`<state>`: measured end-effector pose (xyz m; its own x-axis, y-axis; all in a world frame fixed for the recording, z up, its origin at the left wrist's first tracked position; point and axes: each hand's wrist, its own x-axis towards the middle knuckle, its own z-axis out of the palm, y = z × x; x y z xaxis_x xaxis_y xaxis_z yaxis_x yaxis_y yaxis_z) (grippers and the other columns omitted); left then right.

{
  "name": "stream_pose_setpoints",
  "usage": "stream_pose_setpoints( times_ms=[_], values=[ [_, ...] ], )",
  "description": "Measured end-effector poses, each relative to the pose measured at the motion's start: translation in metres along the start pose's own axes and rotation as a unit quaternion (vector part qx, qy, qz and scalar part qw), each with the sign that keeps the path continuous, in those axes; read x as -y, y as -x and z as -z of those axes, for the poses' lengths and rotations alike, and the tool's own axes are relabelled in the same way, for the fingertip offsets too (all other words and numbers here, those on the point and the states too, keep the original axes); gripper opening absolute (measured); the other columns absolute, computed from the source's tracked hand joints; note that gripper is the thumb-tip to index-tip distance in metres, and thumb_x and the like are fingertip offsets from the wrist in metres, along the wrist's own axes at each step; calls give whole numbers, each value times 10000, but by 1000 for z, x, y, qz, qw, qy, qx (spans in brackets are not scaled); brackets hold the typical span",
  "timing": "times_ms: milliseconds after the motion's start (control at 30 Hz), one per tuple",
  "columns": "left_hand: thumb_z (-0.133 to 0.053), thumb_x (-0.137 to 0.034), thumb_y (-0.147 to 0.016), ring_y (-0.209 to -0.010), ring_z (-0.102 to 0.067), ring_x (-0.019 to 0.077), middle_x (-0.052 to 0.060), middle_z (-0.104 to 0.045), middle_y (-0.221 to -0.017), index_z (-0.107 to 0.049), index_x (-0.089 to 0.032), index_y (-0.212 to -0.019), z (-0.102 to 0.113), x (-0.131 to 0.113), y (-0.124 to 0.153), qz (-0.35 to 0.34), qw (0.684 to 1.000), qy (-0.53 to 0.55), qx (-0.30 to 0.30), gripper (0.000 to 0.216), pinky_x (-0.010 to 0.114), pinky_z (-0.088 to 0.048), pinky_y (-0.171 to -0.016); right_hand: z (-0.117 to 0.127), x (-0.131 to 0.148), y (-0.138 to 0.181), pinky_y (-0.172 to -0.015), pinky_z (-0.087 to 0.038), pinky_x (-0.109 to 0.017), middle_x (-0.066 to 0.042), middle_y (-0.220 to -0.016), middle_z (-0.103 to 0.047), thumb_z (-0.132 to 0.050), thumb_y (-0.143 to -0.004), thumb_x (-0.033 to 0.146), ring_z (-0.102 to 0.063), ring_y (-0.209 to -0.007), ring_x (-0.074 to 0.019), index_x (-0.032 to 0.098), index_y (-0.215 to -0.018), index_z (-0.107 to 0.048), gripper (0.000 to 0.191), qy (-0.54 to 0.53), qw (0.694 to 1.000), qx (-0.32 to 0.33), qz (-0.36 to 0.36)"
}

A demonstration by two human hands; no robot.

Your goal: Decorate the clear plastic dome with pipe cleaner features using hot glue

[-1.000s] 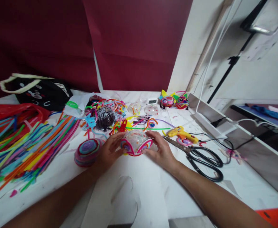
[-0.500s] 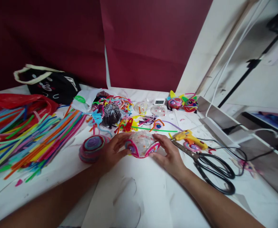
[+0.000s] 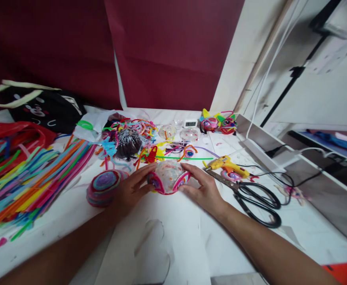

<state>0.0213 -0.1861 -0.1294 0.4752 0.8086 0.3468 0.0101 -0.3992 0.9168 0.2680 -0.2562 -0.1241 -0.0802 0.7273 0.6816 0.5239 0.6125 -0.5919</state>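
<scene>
You have the dome (image 3: 169,177) between your fingertips, your left hand (image 3: 131,190) closed on one side and your right hand (image 3: 205,191) on the other, thumbs nearest you and fingers behind. It sits over the near end of the white sheet's far half; whether it touches the sheet (image 3: 188,237) you cannot tell from here. Pink-edged ovals (image 3: 181,181) flank its front, one by each thumb.

The step in hand looks like steadying or setting those ovals against the clear shell. The next move probably calls for even, light pressure from both thumbs, since a thin shell could dent or an oval could slip.

As for containers, well left of your left fingers a red bag (image 3: 39,132) lies open with coloured strands (image 3: 1,154) in it, and more strands lie spread beside it. Behind it is a black bag (image 3: 51,113), its contents hidden. Well right of your right fingers, a long tray (image 3: 333,209) holds a white power strip (image 3: 260,153) and cords. Beyond your fingertips sits a small clear shell (image 3: 189,135) with coloured specks; whether they are in or on it, you can't tell.
</scene>
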Motion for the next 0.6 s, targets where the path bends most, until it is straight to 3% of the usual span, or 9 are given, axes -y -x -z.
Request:
stream_pose_setpoints(
  times_ms=[233, 433, 600],
  values=[
    [-626, -332, -876, -1309, -487, 298, 111, -495, -1450, -494, -263, -1377, -4, -4, 2, -11, 999, -27, 19, 523, 478, -414, -1087, 0, -1, 1, -1025, -491, -430, -133, -1314, -615, -667, -860, 350, -586, -1213, -253, 256, -1390, -486, 568, 24, 999, 15, 23],
    [-535, -317, -930, -1350, -440, 259, 85, -495, -1452, -504, -254, -1380, -2, -4, 2, -120, 968, -219, 16, 455, 414, -359, -1132, -3, 0, 3, -1058, -464, -434, -158, -1375, -552, -605, -907, 300, -511, -1294, -246, 258, -1455, -378, 595, 70, 995, 32, 68],
    [-434, -296, -977, -1392, -378, 218, 75, -414, -1513, -398, -240, -1454, -3, -1, 3, -143, 945, -293, 24, 481, 381, -308, -1161, -7, 4, 5, -1084, -436, -468, -163, -1429, -482, -548, -940, 258, -432, -1356, -256, 261, -1496, -270, 622, 100, 991, 52, 68]
  ],
)
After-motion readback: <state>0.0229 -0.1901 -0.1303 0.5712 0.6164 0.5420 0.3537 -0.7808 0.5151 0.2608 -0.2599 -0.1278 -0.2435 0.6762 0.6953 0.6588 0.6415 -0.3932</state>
